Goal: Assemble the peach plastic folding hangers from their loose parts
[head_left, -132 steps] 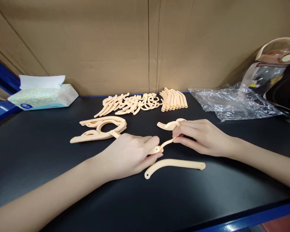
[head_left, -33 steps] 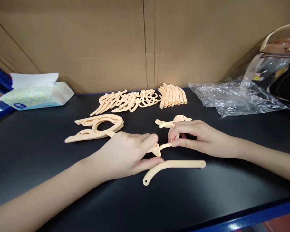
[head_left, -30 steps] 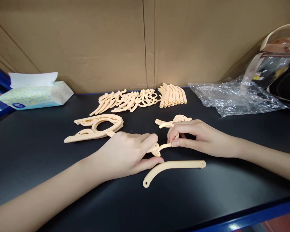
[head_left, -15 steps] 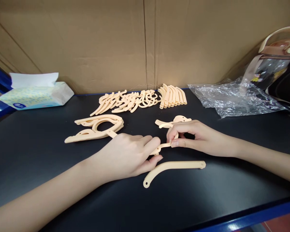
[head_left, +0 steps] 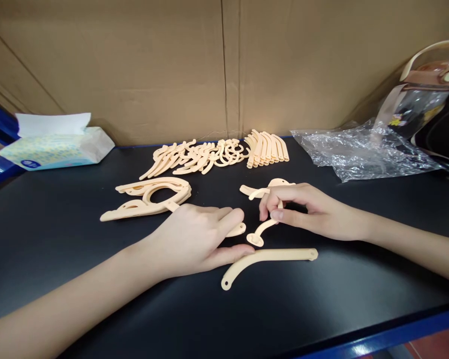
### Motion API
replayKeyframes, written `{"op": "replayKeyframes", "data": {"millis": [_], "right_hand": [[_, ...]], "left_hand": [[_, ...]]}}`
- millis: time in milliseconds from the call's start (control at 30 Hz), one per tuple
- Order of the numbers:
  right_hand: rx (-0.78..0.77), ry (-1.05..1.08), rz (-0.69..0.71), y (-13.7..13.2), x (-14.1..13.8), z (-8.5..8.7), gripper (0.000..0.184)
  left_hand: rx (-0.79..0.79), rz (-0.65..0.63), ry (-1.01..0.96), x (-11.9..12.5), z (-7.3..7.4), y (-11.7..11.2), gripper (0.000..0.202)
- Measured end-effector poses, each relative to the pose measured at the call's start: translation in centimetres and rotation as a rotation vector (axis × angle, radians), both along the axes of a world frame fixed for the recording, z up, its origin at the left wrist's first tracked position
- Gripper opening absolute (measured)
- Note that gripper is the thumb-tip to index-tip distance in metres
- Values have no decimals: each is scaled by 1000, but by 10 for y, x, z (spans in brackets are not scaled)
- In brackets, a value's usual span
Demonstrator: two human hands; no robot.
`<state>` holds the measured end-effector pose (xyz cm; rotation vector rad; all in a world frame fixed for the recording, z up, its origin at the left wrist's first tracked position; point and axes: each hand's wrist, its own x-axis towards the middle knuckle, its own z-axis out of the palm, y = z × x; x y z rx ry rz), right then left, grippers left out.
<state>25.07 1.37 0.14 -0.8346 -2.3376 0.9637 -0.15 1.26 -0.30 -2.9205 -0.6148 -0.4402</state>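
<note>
My left hand (head_left: 205,238) is closed on a cream plastic hanger arm. One end of this hanger arm (head_left: 237,230), with a hole, shows past my fingers, and the rest is mostly covered. Between the fingertips of my right hand (head_left: 299,205) is a cream hanger hook (head_left: 267,227). Its round flat base points down and left, a little apart from the held arm's end. A curved hanger arm (head_left: 277,255) lies just in front, near my left thumb; whether they touch I cannot tell. Behind my right hand lies another hanger piece (head_left: 250,190), partly covered.
Stacked hanger frames (head_left: 145,213) lie on the black table (head_left: 194,319) at left. Farther back are a pile of hooks and small arms (head_left: 194,155) and a row of curved arms (head_left: 267,148). A tissue pack (head_left: 60,149), clear plastic bag (head_left: 362,154) and bottle (head_left: 421,104) stand around.
The hook in my right hand has come away from the hanger arm's end, tipping so its round base shows. My left thumb has spread slightly from the fingers.
</note>
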Motion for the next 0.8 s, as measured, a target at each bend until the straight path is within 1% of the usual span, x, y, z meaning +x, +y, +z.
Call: {"op": "replayKeyframes", "data": {"millis": [100, 167, 233, 300, 367, 433, 533, 600, 700, 800], "right_hand": [[-57, 46, -11, -1, -1, 1, 20], [-152, 107, -33, -1, -1, 1, 19], [-274, 207, -82, 1, 0, 1, 14], [-355, 340, -141, 3, 1, 1, 13], [-394, 447, -208, 6, 3, 1, 11], [-416, 500, -251, 9, 5, 1, 8], [-422, 492, -245, 10, 4, 1, 8], [-419, 468, -218, 9, 3, 1, 9], [-428, 444, -188, 7, 2, 1, 10], [-449, 433, -186, 6, 1, 2, 12]], "left_hand": [[-10, 0, -16, -1, -2, 1, 34], [3, 1, -28, -1, -2, 1, 34], [24, 2, -19, -1, -2, 1, 33], [40, 2, -8, 0, -1, 1, 32], [42, 4, -17, 0, 0, 1, 28], [24, 3, -38, 0, 0, 1, 22], [-25, 8, -54, -1, -2, 0, 7], [-38, 11, -55, -1, -2, 0, 3], [-28, 15, -50, 0, -3, 0, 7], [-17, 13, -42, 0, -2, 0, 12]]}}
